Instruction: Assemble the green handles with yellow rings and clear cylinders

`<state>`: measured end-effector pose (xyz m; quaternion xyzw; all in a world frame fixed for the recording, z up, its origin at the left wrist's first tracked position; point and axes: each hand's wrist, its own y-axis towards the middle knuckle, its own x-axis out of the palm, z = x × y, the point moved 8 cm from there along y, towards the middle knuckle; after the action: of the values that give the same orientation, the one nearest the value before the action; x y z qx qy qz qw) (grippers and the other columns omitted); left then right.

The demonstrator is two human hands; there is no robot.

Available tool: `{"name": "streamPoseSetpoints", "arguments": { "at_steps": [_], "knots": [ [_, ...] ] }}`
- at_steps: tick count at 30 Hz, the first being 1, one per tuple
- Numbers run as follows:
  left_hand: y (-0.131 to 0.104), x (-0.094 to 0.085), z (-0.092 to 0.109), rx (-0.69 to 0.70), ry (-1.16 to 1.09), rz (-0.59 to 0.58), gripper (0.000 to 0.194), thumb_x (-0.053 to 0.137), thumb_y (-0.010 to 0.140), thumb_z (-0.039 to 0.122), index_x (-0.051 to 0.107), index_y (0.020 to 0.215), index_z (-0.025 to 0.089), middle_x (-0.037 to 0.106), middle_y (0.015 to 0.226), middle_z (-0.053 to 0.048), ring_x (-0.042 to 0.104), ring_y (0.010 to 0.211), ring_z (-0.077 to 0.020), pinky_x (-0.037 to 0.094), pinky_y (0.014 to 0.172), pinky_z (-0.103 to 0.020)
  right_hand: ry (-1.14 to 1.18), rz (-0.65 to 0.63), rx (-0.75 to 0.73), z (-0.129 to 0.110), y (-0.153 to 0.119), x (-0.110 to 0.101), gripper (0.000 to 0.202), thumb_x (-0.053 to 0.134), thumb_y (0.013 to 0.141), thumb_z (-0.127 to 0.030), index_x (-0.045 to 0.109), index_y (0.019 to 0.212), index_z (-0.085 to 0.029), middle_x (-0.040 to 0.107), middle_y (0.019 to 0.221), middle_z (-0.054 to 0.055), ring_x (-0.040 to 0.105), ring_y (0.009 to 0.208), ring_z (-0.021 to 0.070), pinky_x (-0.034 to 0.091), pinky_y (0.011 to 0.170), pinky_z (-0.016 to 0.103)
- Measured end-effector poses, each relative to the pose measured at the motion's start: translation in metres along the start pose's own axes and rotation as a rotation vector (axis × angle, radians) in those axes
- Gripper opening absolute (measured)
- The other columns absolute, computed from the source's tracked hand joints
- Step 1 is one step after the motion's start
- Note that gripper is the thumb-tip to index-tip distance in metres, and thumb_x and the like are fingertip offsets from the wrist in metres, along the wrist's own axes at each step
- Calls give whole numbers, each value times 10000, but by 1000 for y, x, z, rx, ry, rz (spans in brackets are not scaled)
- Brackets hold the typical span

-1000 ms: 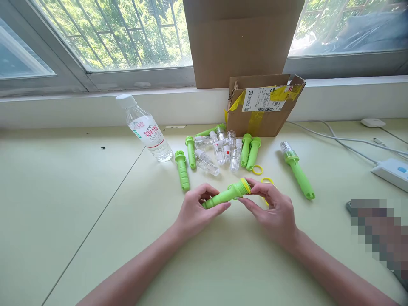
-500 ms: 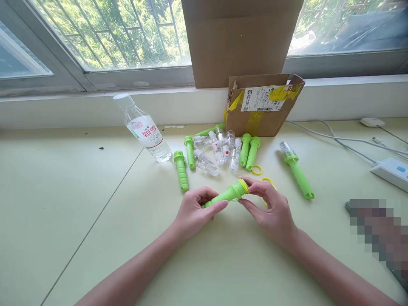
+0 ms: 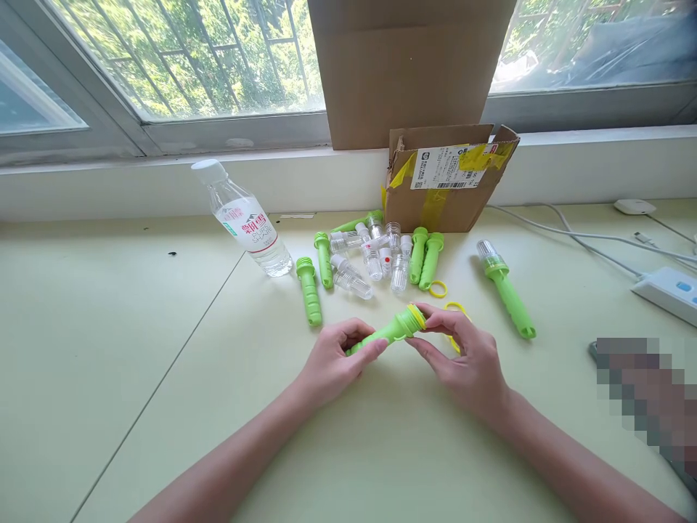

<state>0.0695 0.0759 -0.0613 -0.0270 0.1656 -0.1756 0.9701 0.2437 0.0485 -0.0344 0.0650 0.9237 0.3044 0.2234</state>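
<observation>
While the left hand wraps its fingers round the green handle, tilted over the table, the right hand pinches the yellow ring at the threaded end. Behind, the bottle bears red Chinese characters and the word "PURE"; the carton carries a white barcoded label, its fine print too small to read.

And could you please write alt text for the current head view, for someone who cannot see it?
A person's left hand grips a green handle; the right hand touches the yellow ring around its wide end. Beyond are more green handles, clear plastic pieces, a water bottle and a cardboard box.
</observation>
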Motion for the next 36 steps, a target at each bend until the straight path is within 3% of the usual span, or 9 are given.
{"name": "streamPoseSetpoints", "arguments": {
  "at_steps": [4,10,20,31,36],
  "knots": [
    [-2,-4,8,125,125,111,330,760,695,386,582,883,182,595,763,14,526,580,-93,417,524,-208,-80,37,-31,-3,1,-3,216,711,777,-214,561,932,-222,732,995,76,719,878,227,628,730,371],
    [-7,-12,12,208,252,279,203,721,742,341,609,771,175,618,678,10,546,587,-110,430,548,-218,-62,73,47,2,-1,-3,216,732,756,-229,567,894,-231,726,1050,67,696,706,174,629,652,364],
    [-7,-8,8,156,146,205,200,702,762,340,633,757,152,627,649,7,552,566,-104,423,521,-204,54,-49,71,2,0,7,273,691,793,-201,502,987,-234,658,1175,97,649,1078,240,620,790,411],
    [-3,-7,6,60,16,157,230,728,724,363,638,713,152,591,593,22,505,524,-89,374,468,-191,52,3,23,3,-2,4,238,674,802,-149,528,966,-240,667,918,24,658,1077,258,611,841,418],
    [-2,-5,-3,-30,-51,100,264,735,714,401,640,713,154,542,533,40,481,448,-77,352,415,-185,64,-16,25,3,-1,5,250,677,797,-145,508,955,-239,648,909,25,652,1088,260,610,843,415]
  ]
}}
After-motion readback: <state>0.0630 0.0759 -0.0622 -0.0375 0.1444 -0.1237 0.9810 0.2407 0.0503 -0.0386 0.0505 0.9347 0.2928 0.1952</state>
